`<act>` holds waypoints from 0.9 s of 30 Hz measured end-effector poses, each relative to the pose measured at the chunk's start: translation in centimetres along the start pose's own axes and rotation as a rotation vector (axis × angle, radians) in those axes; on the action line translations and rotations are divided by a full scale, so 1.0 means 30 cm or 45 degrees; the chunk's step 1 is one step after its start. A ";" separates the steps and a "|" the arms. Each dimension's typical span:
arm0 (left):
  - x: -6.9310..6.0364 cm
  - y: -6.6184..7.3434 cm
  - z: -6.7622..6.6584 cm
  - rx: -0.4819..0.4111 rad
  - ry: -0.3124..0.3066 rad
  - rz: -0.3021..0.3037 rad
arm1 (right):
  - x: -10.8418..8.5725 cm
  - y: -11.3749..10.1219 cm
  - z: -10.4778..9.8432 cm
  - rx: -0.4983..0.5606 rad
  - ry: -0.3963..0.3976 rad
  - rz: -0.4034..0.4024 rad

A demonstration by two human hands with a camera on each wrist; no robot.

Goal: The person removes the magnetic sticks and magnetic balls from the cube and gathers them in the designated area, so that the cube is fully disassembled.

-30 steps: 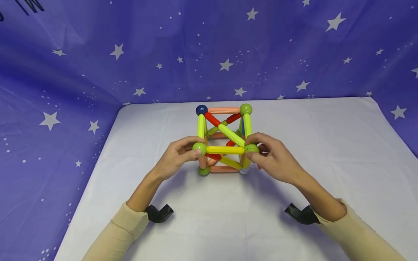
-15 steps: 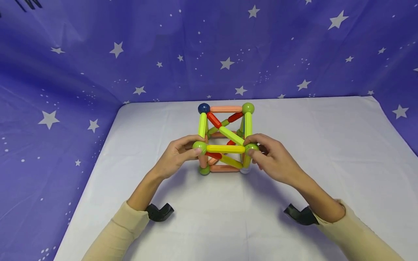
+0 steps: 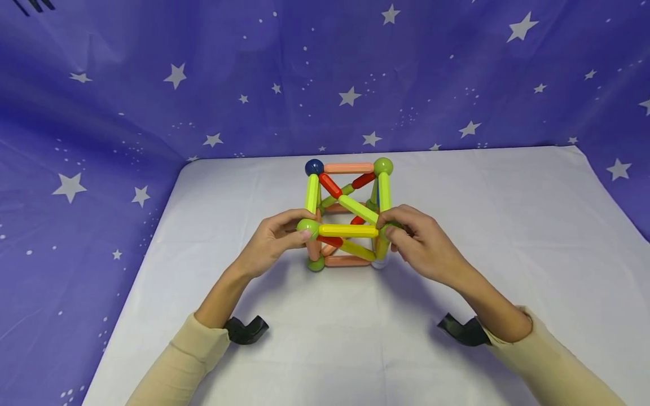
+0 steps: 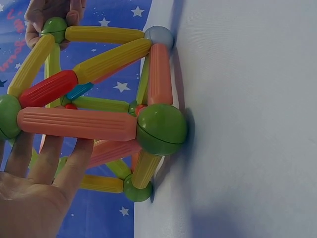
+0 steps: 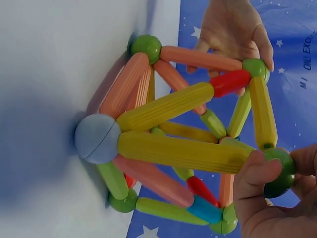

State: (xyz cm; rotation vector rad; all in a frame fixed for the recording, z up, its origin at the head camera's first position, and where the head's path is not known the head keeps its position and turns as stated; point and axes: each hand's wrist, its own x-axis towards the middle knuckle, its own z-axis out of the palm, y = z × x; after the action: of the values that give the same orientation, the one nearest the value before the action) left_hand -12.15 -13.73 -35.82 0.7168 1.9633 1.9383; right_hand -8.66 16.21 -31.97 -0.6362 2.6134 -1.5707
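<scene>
A box-shaped frame of magnetic rods and balls stands on the white cloth. In the head view my left hand (image 3: 274, 242) holds the green ball (image 3: 308, 229) at its upper front left corner, thumb in front. My right hand (image 3: 426, 245) pinches the upper front right green ball (image 5: 281, 173), largely covered in the head view. A yellow rod (image 3: 348, 230) joins these two balls. Behind it, a red and lime diagonal (image 3: 355, 207) runs from the dark blue ball (image 3: 314, 167) towards the right hand. Below are a pale grey ball (image 5: 97, 138) and a green ball (image 4: 162, 129).
The white cloth (image 3: 325, 338) covers the table around the frame. A purple star-patterned backdrop (image 3: 284, 73) rises behind and at the left. Black straps (image 3: 247, 330) stick out from both beige sleeves (image 3: 183, 355).
The right fingers and thumb have shifted slightly over their ball, which now shows less. Both hands keep hold of the frame, and it stays in about the same place.
</scene>
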 end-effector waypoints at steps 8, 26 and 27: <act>-0.003 -0.006 -0.003 -0.005 0.001 -0.021 | -0.020 0.012 -0.023 0.047 0.019 0.069; -0.004 -0.007 -0.004 -0.018 -0.007 -0.012 | -0.054 0.017 -0.034 0.177 0.052 -0.027; -0.004 -0.007 -0.004 -0.019 -0.008 -0.012 | -0.058 0.013 -0.038 0.196 0.055 -0.046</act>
State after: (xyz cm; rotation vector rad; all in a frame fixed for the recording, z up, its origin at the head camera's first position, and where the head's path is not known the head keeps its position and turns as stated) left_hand -12.15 -13.89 -36.03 0.7077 1.9434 1.9410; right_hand -7.46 17.96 -32.08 -0.6490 2.4910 -1.7943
